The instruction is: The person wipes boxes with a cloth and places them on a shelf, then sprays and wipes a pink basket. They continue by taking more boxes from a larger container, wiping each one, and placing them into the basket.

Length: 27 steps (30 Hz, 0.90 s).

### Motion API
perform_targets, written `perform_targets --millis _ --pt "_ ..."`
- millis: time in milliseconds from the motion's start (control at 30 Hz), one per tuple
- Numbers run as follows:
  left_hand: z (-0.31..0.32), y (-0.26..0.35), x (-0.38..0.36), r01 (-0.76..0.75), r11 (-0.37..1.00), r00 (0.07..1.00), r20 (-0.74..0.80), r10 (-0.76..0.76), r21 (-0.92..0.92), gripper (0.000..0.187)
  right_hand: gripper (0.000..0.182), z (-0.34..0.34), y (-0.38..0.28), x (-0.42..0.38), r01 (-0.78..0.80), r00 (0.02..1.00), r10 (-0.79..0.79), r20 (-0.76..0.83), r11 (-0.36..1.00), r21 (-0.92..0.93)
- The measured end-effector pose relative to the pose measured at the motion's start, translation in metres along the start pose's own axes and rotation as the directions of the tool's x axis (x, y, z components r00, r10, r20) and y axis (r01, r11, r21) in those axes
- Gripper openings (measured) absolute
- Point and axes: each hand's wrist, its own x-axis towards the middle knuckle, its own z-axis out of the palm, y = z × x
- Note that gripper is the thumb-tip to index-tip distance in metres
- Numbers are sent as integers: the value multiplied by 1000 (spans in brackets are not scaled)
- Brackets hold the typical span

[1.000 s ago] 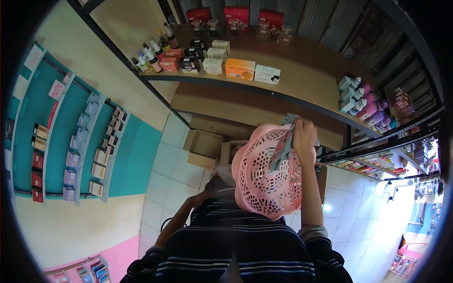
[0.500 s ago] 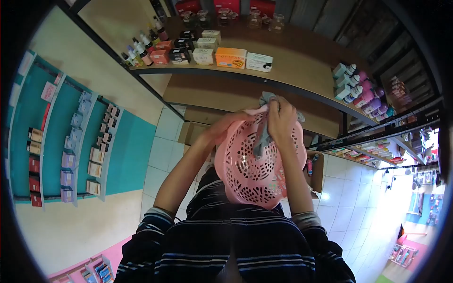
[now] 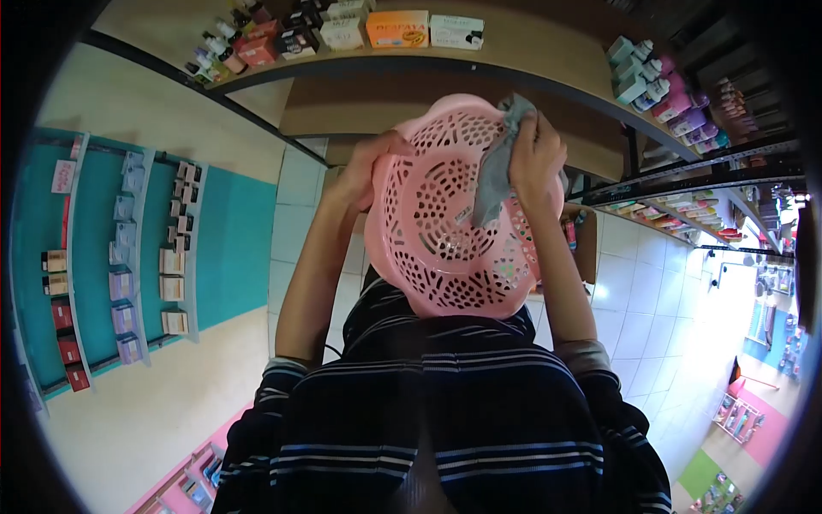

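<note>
A pink plastic basket [image 3: 402, 231] with a scalloped rim and many cut-out holes is held up in front of my body, its inside facing me. My left hand [image 3: 377, 167] grips the rim on the left side, fingers partly hidden. At the upper right of the rim, my right hand [image 3: 537, 158] is closed on a grey cloth [image 3: 494, 176]. Part of that cloth hangs down inside the basket, and another part sticks up above the rim. A small pale label shows on the basket's inside.
Ahead is a brown shelf [image 3: 531, 68] with a dark metal edge, bearing soap boxes [image 3: 398, 29] and, at the right, bottles [image 3: 676, 107]. Wall racks [image 3: 128, 257] with small boxes stand at the left. A cardboard box [image 3: 585, 244] sits on the tiled floor behind the basket.
The basket has tipped so more of its inside faces me. My left hand has shifted to its left rim. My right hand and the cloth have moved slightly right, and the view has tilted down.
</note>
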Motion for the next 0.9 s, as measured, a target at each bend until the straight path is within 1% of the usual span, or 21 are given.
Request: perform_targets --millis 67,133,167,200,267,300,333,367,400,433,500,533,567,600,633,667,733,767,800,867,900 --pt "12 4 -4 -15 999 1000 14 15 35 31 23 9 -14 -4 212 977 -212 -5 977 -9" --pt "22 4 -8 -48 980 991 -112 70 191 33 22 15 -40 -6 214 976 -216 29 976 38" --pt "20 5 -8 -23 992 998 -48 29 122 37 22 17 -49 -7 220 973 -225 52 972 85" --pt "21 6 -13 -25 993 997 -67 33 118 37 22 19 -54 -8 221 972 -228 65 970 99" --pt "27 13 -23 -53 986 995 -72 65 158 42 20 20 -60 -11 510 858 -500 -120 800 317" --pt "35 11 -27 -132 987 987 -78 140 93 44 20 11 -61 -16 550 821 -569 -55 759 349" --pt "26 11 -26 -145 985 984 -89 153 92 44 20 3 -58 -30 556 814 -578 -55 749 361" --pt "10 9 -24 -140 990 990 -18 141 26 42 21 -2 -51 -49 504 784 -603 147 757 416" --pt "-2 4 -23 -128 991 990 53 130 -39 40 21 -8 -45 -63 443 713 -612 343 772 456" --pt "-10 -1 -22 -139 989 989 43 141 -40 40 21 -15 -43 -70 446 704 -621 343 764 466" --pt "-21 -10 -24 -99 994 983 -153 104 38 36 26 -24 -37 -73 510 578 -623 527 780 363" --pt "-18 -9 -30 -114 993 978 -171 117 32 36 26 -27 -36 -67 515 561 -637 529 768 380" --pt "-11 -6 -35 -113 993 983 -147 107 -30 34 26 -32 -36 -59 377 609 -438 662 893 244" --pt "-5 -6 -37 -105 990 989 -116 94 -92 32 26 -35 -37 -56 231 622 -207 755 970 75" --pt "-2 -9 -32 -121 989 962 -234 138 86 39 23 -24 -33 -60 448 712 -347 610 894 -13" --pt "6 -11 -32 -129 988 962 -230 145 84 39 23 -15 -34 -68 455 711 -352 609 891 -16" --pt "31 -4 -36 -222 944 958 -124 258 244 37 31 1 -46 -79 516 710 -514 481 845 142" --pt "20 -8 -32 -161 948 965 -156 210 275 44 34 -3 -51 -82 467 633 -500 592 856 224" --pt "16 -8 -33 -169 946 966 -142 214 278 44 38 -12 -54 -90 402 539 -485 689 867 296" --pt "9 -10 -36 -268 961 963 38 266 65 58 34 -27 -56 -101 429 412 -608 679 786 445" --pt "-2 -14 -36 -241 970 970 -14 241 37 61 34 -40 -51 -104 435 421 -604 677 789 433"
